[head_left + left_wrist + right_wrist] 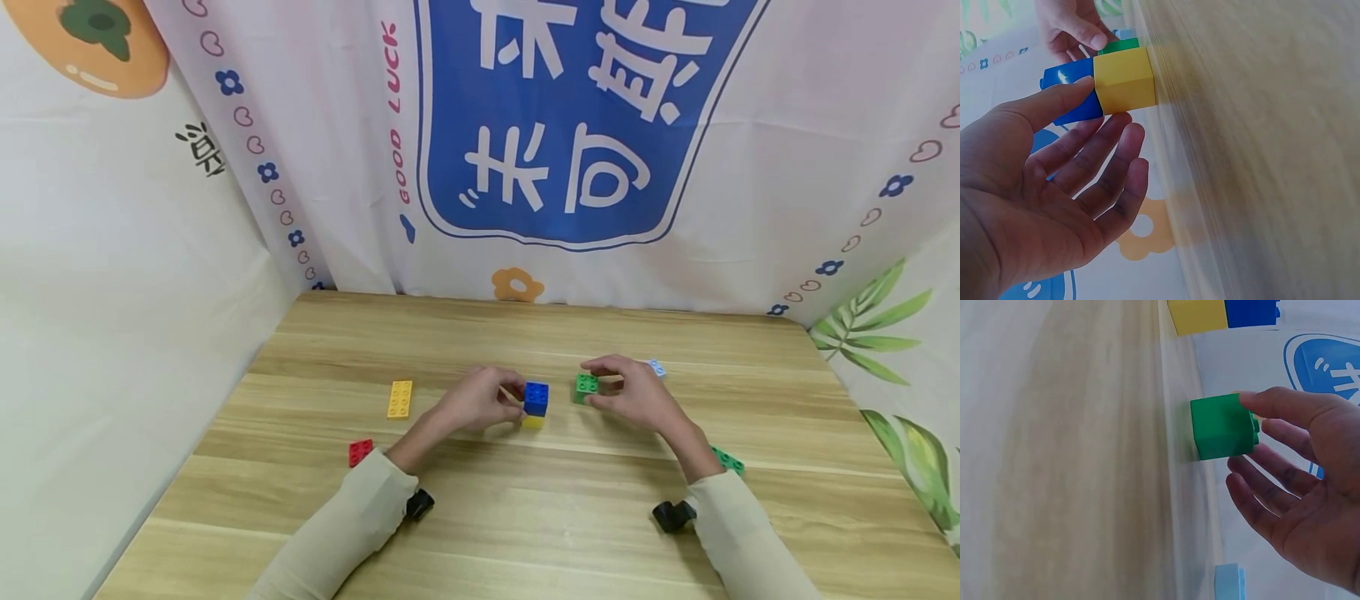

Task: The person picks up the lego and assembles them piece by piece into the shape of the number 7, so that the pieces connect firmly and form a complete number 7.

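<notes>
A blue brick (536,397) sits on top of a yellow brick (533,422), the two making a short upright stack on the table. My left hand (483,400) holds the blue brick from its left side, thumb on one face, the index fingertip partly hidden behind it. To the right of the stack stands a green brick (1221,427). Beside it is my right hand (633,393), thumb at the brick's near corner, index finger reaching past its far side with a small gap. The other right fingers (1266,506) spread loosely beside the brick.
A flat yellow brick (400,399) and a red brick (361,452) lie to the left on the wooden table (540,517). Behind my right hand is a light blue brick (657,367). A longer green brick (727,460) is partly covered by the right forearm. Printed cloth (345,167) hangs behind.
</notes>
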Available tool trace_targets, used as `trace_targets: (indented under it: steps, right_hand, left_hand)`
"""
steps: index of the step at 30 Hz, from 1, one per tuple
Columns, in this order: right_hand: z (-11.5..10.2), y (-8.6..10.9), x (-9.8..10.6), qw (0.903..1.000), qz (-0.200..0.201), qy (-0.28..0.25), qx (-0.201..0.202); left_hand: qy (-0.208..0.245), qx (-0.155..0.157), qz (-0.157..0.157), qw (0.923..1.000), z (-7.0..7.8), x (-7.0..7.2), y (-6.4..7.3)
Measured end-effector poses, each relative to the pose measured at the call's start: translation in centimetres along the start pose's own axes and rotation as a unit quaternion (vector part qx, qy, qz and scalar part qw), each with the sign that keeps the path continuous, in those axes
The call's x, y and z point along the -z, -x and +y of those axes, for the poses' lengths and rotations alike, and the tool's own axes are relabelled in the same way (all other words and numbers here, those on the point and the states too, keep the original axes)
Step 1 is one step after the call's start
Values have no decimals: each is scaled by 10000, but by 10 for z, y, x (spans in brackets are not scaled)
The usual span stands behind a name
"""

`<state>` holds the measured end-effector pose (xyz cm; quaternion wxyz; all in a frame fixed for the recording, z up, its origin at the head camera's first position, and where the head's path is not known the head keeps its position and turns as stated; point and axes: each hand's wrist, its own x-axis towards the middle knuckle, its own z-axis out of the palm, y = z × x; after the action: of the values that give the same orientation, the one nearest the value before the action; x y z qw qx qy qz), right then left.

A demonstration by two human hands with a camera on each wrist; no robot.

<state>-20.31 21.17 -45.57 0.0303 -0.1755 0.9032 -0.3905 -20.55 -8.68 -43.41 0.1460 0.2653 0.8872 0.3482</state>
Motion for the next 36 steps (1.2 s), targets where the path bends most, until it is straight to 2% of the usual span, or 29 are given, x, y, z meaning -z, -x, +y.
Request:
trace_targets:
  steps: [12, 19, 29, 36]
  right_hand:
    - [8, -2, -2, 9989, -245, -318, -221]
    - [8, -1, -1, 9990, -206, -318, -227]
    - [-12, -2, 1, 9992, 156, -370, -58]
    - [-27, -5, -1, 9983, 241, -524, 0]
  left_hand:
    - [39, 41, -17, 10000, 0, -1, 1]
    - [39, -4, 2, 10000, -1, -3, 1]
    - [33, 8, -1, 10000, -1, -2, 0]
    - [19, 17, 14, 10000, -1, -2, -1]
